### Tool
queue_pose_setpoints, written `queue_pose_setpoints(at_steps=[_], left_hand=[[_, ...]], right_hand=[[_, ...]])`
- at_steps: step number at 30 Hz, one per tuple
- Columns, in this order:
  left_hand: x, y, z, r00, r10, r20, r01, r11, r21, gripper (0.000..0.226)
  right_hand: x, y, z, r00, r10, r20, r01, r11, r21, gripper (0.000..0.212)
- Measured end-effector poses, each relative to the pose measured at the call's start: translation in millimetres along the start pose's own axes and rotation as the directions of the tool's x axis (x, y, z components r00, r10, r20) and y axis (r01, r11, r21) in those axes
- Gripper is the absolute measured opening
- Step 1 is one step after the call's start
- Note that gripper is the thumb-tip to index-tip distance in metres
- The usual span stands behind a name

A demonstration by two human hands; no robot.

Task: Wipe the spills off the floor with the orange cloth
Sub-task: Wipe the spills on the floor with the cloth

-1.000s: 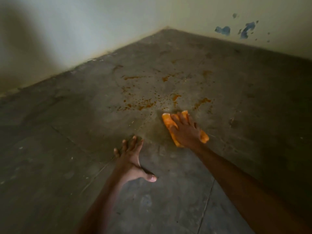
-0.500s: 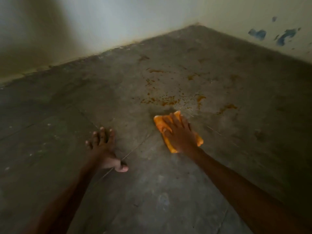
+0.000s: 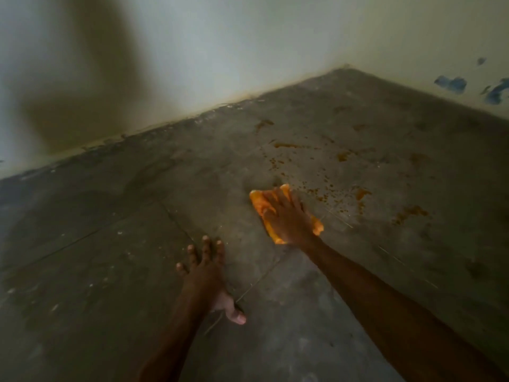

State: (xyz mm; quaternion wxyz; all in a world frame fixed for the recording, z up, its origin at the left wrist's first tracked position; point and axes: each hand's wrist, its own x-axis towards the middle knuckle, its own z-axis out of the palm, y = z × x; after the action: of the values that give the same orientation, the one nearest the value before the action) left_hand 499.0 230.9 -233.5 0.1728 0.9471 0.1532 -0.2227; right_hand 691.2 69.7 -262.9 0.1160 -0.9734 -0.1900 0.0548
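My right hand (image 3: 289,219) presses flat on the folded orange cloth (image 3: 260,205) on the grey concrete floor (image 3: 110,244). Orange-brown spills (image 3: 325,194) lie as drops and streaks just beyond and to the right of the cloth, with larger blotches (image 3: 410,213) further right and streaks (image 3: 286,146) toward the corner. My left hand (image 3: 205,274) rests palm down on the floor nearer to me, fingers spread, holding nothing.
Two pale walls meet in a corner (image 3: 344,67) at the far end of the floor. The right wall carries blue paint patches (image 3: 451,84). A thin crack (image 3: 176,224) runs across the concrete left of my hands.
The view has swung left and down. My right hand has pushed the cloth to the left edge of the spill drops. My left hand has shifted along the floor and still rests flat.
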Motion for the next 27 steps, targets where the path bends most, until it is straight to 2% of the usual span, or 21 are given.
queue_pose_setpoints(at_steps=[1,3,6,8,9,11,14,16,18,20,24,27], left_hand=[[1,2,-1,1.0,-0.01,0.012,0.009,1.0,0.012,0.165],[5,5,0,1.0,-0.022,0.022,0.021,1.0,0.019,0.165],[4,7,0,0.999,-0.02,0.025,0.02,1.0,0.005,0.167],[3,7,-3,0.999,-0.025,0.034,0.025,1.0,0.004,0.167],[2,7,-4,0.999,-0.031,0.035,0.031,0.999,0.006,0.166],[2,11,-5,0.998,-0.045,0.038,0.045,0.999,0.009,0.165],[1,15,-4,0.996,-0.072,0.05,0.071,0.997,0.015,0.163],[2,15,-5,0.996,-0.081,0.046,0.08,0.996,0.04,0.163],[3,16,-5,0.996,-0.083,0.04,0.082,0.996,0.033,0.163],[1,17,-6,0.996,-0.086,0.031,0.085,0.996,0.036,0.163],[0,16,-6,0.994,-0.104,0.023,0.103,0.994,0.019,0.164],[-3,22,-10,0.993,-0.114,0.024,0.113,0.993,0.021,0.164]], right_hand=[[30,-10,-4,0.997,0.078,-0.002,-0.077,0.997,0.023,0.061],[65,-48,-2,0.996,0.083,-0.011,-0.083,0.996,0.035,0.06],[34,-89,21,0.987,-0.158,-0.029,0.158,0.987,-0.01,0.058],[-1,-75,27,0.961,-0.275,-0.028,0.275,0.962,-0.004,0.061],[-2,-63,22,0.966,-0.256,-0.031,0.256,0.967,0.0,0.061],[32,-50,10,0.992,-0.126,-0.018,0.126,0.992,-0.027,0.059],[98,-78,-5,0.996,0.035,0.083,-0.04,0.997,0.06,0.06],[100,-111,3,0.995,-0.047,0.085,0.044,0.998,0.038,0.061],[65,-126,19,0.972,-0.227,0.065,0.229,0.973,-0.028,0.059],[27,-109,22,0.947,-0.317,0.055,0.319,0.947,-0.025,0.058],[-36,-56,19,0.993,-0.116,-0.027,0.114,0.992,-0.057,0.061],[-99,-40,21,0.979,-0.206,0.008,0.206,0.976,-0.076,0.075]])
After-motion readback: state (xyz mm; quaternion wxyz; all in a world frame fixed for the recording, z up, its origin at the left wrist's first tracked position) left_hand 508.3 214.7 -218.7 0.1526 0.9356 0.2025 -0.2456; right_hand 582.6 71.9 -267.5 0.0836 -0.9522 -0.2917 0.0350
